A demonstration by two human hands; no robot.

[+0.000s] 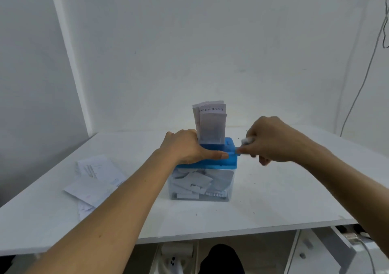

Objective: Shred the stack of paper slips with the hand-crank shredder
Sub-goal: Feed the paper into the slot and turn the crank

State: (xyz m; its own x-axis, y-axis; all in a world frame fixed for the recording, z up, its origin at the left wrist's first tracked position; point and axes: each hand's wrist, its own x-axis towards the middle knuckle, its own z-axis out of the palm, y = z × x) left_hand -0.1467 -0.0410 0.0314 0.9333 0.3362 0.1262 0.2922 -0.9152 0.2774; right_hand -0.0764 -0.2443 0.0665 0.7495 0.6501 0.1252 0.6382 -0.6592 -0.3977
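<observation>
- The white surface (pixel 273 200) carries everything; it looks smooth, so the light plastic machine could slide on it if not pinned down.
- The shredder (pixel 230 161) stands mid-surface, its blue top over a clear bin (pixel 228 189) already partly filled with cut pieces. Keep it square and upright while turning.
- A loose pile of slips (pixel 96 179) lies well apart to the left, waiting; these are best fed in small batches.
- The batch of slips (pixel 211 124) stands upright in the feed slot, most of its length above the blue top. It looks thick, so expect resistance; turn slowly and evenly so it does not jam.
- The left hand (pixel 185 145) lies flat on the blue top just beside the batch, fingers and thumb extended, pressing down and grasping nothing. Keep firm downward weight there, fingers away from the slot.
- The right hand (pixel 271 141) is curled round the crank handle (pixel 247 141) at the shredder's right side. Smooth full circles should work best, without tugging sideways.
</observation>
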